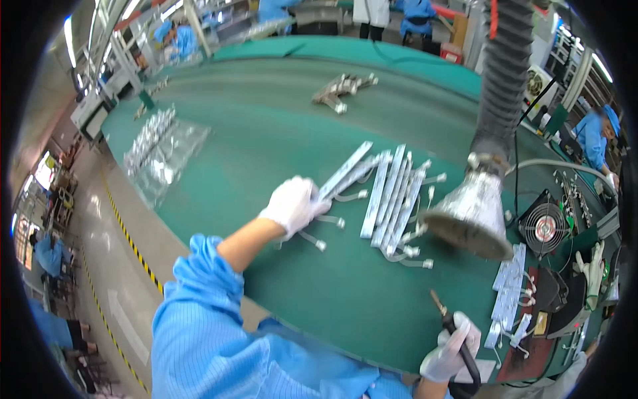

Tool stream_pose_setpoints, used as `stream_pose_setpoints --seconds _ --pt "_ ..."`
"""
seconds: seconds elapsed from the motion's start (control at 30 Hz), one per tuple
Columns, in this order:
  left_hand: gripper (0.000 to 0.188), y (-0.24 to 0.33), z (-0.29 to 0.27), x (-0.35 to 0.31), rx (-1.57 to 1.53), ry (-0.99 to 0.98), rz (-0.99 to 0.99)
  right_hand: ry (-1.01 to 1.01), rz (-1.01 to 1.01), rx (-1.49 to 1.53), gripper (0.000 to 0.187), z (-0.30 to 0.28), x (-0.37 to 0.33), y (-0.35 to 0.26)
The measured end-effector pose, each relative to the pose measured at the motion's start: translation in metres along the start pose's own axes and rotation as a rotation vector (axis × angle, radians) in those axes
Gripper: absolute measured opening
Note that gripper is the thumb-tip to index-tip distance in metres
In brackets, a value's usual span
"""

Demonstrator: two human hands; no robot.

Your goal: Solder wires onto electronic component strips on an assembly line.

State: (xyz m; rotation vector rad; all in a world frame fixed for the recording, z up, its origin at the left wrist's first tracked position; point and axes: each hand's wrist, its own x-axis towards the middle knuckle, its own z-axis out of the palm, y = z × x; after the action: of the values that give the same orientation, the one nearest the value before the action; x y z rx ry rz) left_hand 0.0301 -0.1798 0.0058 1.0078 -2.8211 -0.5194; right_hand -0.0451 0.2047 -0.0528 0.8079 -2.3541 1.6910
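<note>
My left hand [292, 205], in a white glove, is closed on the near end of a few long, pale circuit strips [347, 174] with short wires and white connectors. Just right of it, several more such strips [395, 199] lie side by side on the green mat [319, 299], their white plugs spread around the ends. At the lower right, my gloved right hand [453, 349] grips a soldering iron [446, 320] by its black handle, its metal tip pointing up and left. The tip is apart from the strips.
A metal fume hood [470, 213] on a grey ribbed hose hangs right of the strips. More strips [510, 286] lie at the right edge, near a round fan [545, 227]. Bagged parts [156, 149] lie far left, and a wire bundle [342, 90] rests behind.
</note>
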Motion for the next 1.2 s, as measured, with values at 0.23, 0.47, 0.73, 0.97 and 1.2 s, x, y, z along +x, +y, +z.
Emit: stream_pose_setpoints --seconds 0.23,0.47,0.73,0.97,1.2 --pt "0.029 -0.018 -0.003 0.005 -1.017 -0.108 -0.261 0.133 -0.239 -0.214 0.041 0.007 -0.003 0.004" --pt "0.035 -0.006 -0.015 -0.047 -2.038 0.014 0.163 0.166 -0.427 -0.316 0.042 -0.002 -0.007 0.012" --pt "0.035 0.032 0.004 -0.120 -1.492 -0.998 -0.080 0.353 -0.348 -0.357 0.036 -0.005 -0.001 0.001" --pt "0.034 0.098 0.019 -0.102 -0.393 -0.866 0.284 0.395 -0.365 -0.616 0.021 -0.004 0.009 -0.015" --pt "0.022 0.120 0.045 -0.085 -0.630 -0.962 0.110 0.289 -0.381 -0.439 0.025 0.003 0.005 -0.023"
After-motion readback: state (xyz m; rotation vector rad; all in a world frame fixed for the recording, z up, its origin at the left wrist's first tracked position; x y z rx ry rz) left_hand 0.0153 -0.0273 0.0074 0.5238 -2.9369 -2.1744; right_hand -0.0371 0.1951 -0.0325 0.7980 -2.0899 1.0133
